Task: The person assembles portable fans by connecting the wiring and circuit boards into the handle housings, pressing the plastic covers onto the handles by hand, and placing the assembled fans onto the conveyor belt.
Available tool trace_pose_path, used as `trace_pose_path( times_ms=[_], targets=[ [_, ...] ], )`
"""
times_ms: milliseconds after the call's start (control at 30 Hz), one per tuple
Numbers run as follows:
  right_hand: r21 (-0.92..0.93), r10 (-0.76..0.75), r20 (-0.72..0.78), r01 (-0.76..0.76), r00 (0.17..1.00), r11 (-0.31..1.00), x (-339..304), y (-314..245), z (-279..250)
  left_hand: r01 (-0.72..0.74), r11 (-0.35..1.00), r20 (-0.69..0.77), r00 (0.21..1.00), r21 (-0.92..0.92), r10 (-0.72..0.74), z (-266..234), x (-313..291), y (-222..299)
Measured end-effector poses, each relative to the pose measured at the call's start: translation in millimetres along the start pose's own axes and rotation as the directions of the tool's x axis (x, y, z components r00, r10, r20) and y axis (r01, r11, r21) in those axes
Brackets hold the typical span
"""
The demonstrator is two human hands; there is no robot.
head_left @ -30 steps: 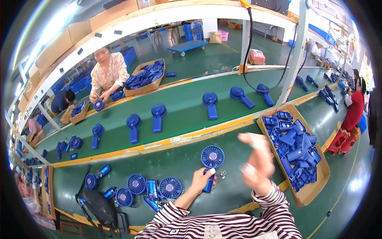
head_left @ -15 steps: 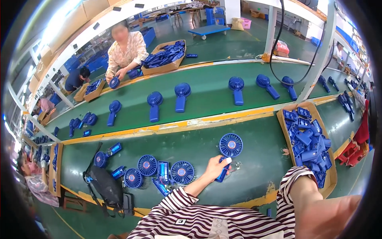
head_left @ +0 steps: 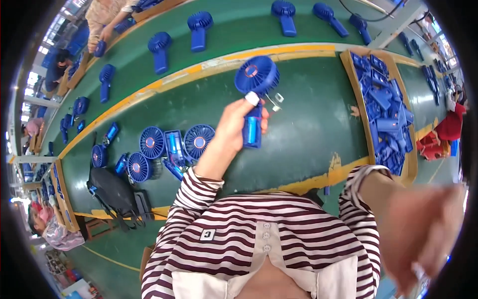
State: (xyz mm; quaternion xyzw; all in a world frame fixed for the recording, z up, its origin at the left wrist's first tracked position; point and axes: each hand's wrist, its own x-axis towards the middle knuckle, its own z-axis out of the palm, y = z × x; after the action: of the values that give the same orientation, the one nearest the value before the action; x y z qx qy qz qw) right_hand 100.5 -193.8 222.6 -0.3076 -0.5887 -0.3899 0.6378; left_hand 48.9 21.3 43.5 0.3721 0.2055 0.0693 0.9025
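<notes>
the left hand grips the handle of a blue handheld fan, raised at the upper centre of the frame over the green table. the right hand, blurred at the lower right, holds nothing; whether it is open or closed i cannot tell. loose fan grilles lie centre left, and a tray of blue parts sits at the right.

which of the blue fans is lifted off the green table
The blue handheld fan in the left hand, held up by its handle. All the other fans lie on the green table.
</notes>
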Motion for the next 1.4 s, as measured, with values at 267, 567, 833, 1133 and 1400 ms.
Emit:
trace_pose_path(
  times_ms=[267,567,833,1133,1400],
  targets=[
    [-0.543,0.748,0.199,-0.564,0.634,0.622,-171.5,48.9,-6.2,0.094,0.989,0.026,0.995,-0.113,-0.092,0.5,-5.9,3.0],
    [-0.544,0.748,0.262,-0.546,0.61,0.637,-182.1,41.4,22.8,0.161,0.984,0.035,0.987,-0.082,-0.159,-0.5,-16.6,-19.7],
    [-0.483,0.549,0.575,-0.29,0.607,0.827,-169.3,47.3,33.0,0.184,0.972,-0.075,0.982,0.146,-0.174,-4.4,-21.4,-34.0],
    [-0.343,0.539,0.751,-0.473,0.381,0.812,-150.5,53.9,29.6,0.258,0.938,0.069,0.957,0.231,-0.28,-12.1,-24.3,-34.7],
    [-0.425,0.532,0.681,-0.321,0.503,0.847,-160.4,42.8,35.3,0.277,0.956,0.039,0.959,0.099,-0.281,-17.1,-21.9,-36.5]
  ],
)
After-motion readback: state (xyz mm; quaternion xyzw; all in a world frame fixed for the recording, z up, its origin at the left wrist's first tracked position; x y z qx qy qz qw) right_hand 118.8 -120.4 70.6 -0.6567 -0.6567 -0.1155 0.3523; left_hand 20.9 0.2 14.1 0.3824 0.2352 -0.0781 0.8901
